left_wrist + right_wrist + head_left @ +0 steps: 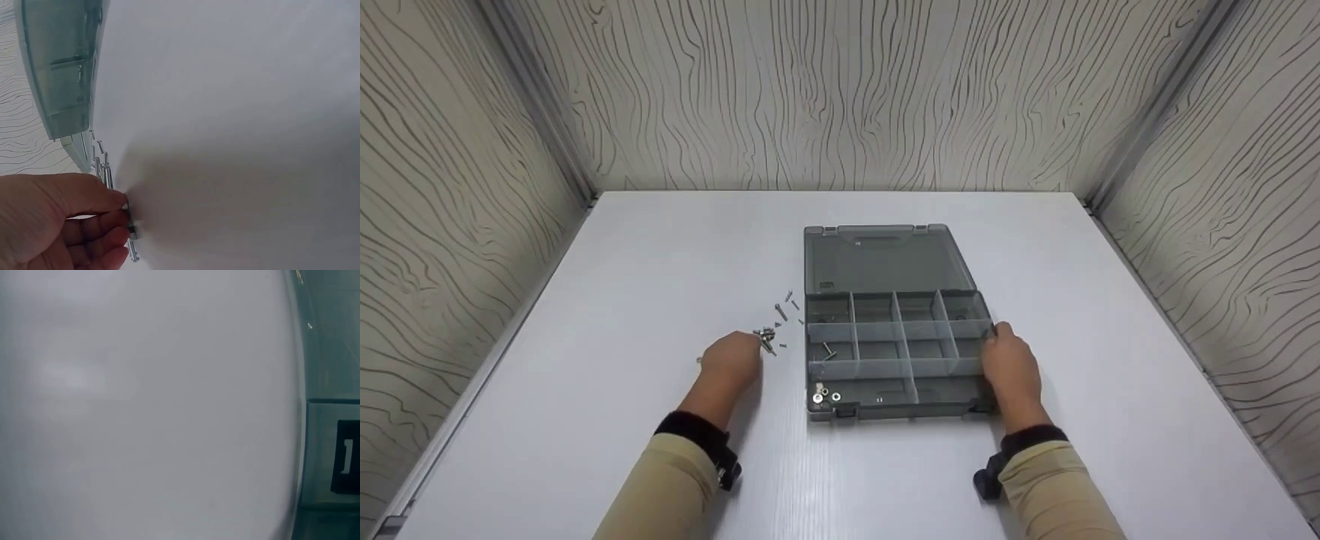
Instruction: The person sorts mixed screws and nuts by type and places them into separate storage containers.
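A grey see-through compartment box (885, 349) lies with its lid (892, 259) folded back. My right hand (1014, 367) grips the box's right edge; its fingers are out of sight in the right wrist view. Left of the box, my left hand (729, 364) is at a small pile of screws (766, 339). The left wrist view has its thumb and fingertips pinching a small metal fastener (133, 230), its exact kind mostly hidden. Several loose screws (781, 312) lie between pile and box. Washers or nuts (835, 397) sit in the front left compartment, screws (829, 351) in the one behind.
Everything lies on a white table (645, 262). Wood-patterned panels (825, 97) close in its back and sides. A small piece (700, 360) lies just left of my left hand. In the right wrist view, a latch (346, 457) shows on the box's front.
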Motion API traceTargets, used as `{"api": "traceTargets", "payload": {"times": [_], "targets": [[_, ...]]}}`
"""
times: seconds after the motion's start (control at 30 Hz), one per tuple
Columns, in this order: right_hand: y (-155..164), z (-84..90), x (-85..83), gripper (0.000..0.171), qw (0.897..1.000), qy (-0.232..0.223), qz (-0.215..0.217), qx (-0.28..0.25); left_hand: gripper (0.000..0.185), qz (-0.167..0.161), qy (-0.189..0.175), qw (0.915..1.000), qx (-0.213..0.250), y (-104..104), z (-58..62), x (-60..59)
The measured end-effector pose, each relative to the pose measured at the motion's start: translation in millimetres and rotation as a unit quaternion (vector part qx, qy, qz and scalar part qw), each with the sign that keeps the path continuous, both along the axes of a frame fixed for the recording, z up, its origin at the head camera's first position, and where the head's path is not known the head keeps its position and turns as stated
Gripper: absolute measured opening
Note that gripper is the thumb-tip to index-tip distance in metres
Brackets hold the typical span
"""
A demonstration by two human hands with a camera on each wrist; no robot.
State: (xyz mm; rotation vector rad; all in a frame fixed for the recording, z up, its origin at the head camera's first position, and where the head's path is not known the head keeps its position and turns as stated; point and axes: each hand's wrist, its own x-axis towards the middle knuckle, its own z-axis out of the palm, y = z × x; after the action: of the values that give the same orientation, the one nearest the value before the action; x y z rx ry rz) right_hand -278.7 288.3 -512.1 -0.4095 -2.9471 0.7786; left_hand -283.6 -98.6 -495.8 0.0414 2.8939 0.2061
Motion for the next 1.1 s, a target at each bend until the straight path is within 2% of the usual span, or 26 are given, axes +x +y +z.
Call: {"api": "traceTargets", "payload": {"times": [0.17, 0.3, 0.43, 0.67, 0.77, 0.9, 1.0, 1.1], "targets": [[0, 0.3, -0.2, 0.042, 1.000, -0.003, -0.003, -0.003, 0.019, -0.008, 0.030, 0.9995, -0.011, 5, 1.5, 1.0], [1, -0.4, 0.0, 0.042, 1.000, -0.004, -0.004, -0.002, 0.018, -0.013, 0.054, 0.9984, 0.012, 11, 5.7, 0.6], [2, -0.2, -0.1, 0.042, 1.000, -0.006, -0.002, -0.003, 0.023, -0.037, 0.075, 0.9956, 0.041, 18, 15.2, 1.4], [2, 0.4, -1.2, 0.041, 1.000, -0.002, 0.001, -0.001, 0.013, -0.078, 0.094, 0.9900, 0.071, 37, 37.0, 8.7], [2, 0.6, -1.3, 0.041, 1.000, 0.000, 0.001, 0.001, 0.014, -0.118, 0.100, 0.9840, 0.088, 47, 44.1, 15.4], [2, 0.4, -1.2, 0.042, 1.000, -0.005, 0.004, -0.002, 0.015, -0.203, 0.107, 0.9689, 0.092, 57, 45.6, 24.4], [2, 0.5, -1.2, 0.043, 1.000, -0.008, 0.006, -0.007, 0.016, -0.262, 0.111, 0.9557, 0.075, 63, 42.6, 29.3], [2, 0.7, -1.4, 0.043, 1.000, -0.006, 0.005, -0.010, 0.018, -0.297, 0.120, 0.9462, 0.043, 66, 38.2, 31.8]]}}
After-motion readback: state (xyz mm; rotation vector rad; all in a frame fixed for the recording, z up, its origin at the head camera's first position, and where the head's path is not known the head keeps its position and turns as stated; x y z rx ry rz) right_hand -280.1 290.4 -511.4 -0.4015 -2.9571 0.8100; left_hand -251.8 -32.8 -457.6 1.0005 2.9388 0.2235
